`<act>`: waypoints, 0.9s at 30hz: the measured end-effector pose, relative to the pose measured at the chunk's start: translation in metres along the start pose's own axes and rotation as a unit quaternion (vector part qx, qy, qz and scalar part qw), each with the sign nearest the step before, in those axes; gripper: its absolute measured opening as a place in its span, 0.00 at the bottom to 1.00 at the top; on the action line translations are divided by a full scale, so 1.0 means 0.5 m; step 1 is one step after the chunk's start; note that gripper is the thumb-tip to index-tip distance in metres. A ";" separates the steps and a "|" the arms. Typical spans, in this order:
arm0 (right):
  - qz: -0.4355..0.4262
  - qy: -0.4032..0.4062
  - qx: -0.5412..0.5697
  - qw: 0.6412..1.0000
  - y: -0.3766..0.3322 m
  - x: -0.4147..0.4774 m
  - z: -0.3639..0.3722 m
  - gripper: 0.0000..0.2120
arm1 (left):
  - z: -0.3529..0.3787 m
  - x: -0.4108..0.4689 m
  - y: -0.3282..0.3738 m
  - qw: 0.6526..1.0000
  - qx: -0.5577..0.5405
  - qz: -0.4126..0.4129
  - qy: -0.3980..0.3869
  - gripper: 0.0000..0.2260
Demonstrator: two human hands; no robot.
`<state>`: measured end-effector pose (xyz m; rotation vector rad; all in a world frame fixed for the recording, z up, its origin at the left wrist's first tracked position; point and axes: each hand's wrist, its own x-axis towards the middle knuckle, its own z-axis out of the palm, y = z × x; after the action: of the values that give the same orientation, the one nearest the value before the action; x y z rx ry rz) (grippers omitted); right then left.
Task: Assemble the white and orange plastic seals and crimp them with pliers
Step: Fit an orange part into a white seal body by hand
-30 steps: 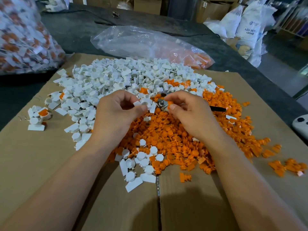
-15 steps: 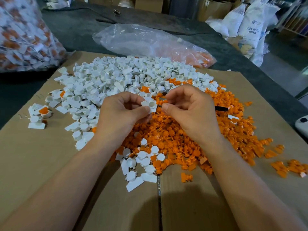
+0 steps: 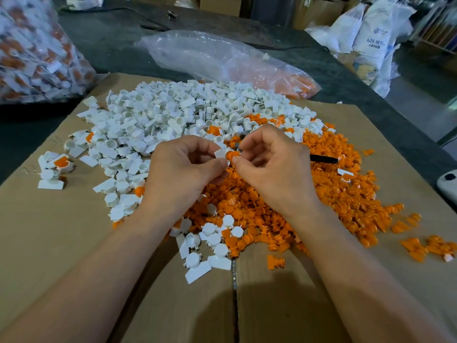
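Left hand (image 3: 183, 169) pinching white seal body (image 3: 219, 153); right hand (image 3: 269, 164) pinching orange insert (image 3: 231, 155), touching it from right, pliers handle (image 3: 324, 159) poking out behind.

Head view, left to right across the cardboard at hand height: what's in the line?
small cluster of seals → left hand → white piece it pinches → orange piece → right hand pinching it → black pliers handle → white device at the frame edge
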<state>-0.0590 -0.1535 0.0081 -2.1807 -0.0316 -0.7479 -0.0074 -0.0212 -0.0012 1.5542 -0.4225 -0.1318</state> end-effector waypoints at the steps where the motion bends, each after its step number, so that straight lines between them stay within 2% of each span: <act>1: -0.003 -0.001 -0.007 1.000 -0.001 0.000 0.000 0.13 | 0.001 -0.001 0.000 1.000 0.007 0.000 0.003 0.10; 4: -0.022 0.004 -0.043 0.999 -0.003 -0.002 0.003 0.05 | 0.003 -0.004 0.000 0.999 0.038 0.006 0.017 0.11; 8: -0.038 0.017 -0.078 0.996 -0.009 -0.002 0.007 0.02 | 0.006 -0.010 -0.001 0.993 0.103 0.035 0.040 0.13; 12: -0.008 0.018 -0.052 0.998 -0.009 -0.003 0.008 0.04 | 0.009 -0.015 0.004 0.989 0.133 0.057 0.038 0.13; 17: 0.031 0.011 -0.005 0.999 -0.006 -0.001 0.003 0.15 | 0.008 -0.019 0.006 0.990 0.118 0.070 0.036 0.11; 20: 0.056 0.008 0.017 0.998 -0.005 -0.002 0.004 0.15 | 0.009 -0.023 0.006 0.990 0.118 0.070 0.038 0.11; 24: 0.011 0.008 -0.014 1.000 -0.011 -0.006 0.007 0.07 | 0.007 -0.023 0.006 0.993 0.095 0.067 0.036 0.11; 27: 0.036 0.000 0.008 0.999 -0.009 -0.004 0.004 0.09 | 0.008 -0.023 0.006 0.992 0.105 0.069 0.034 0.11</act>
<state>-0.0609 -0.1488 0.0091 -2.1549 0.0406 -0.7049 -0.0201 -0.0209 -0.0005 1.7250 -0.5008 0.0738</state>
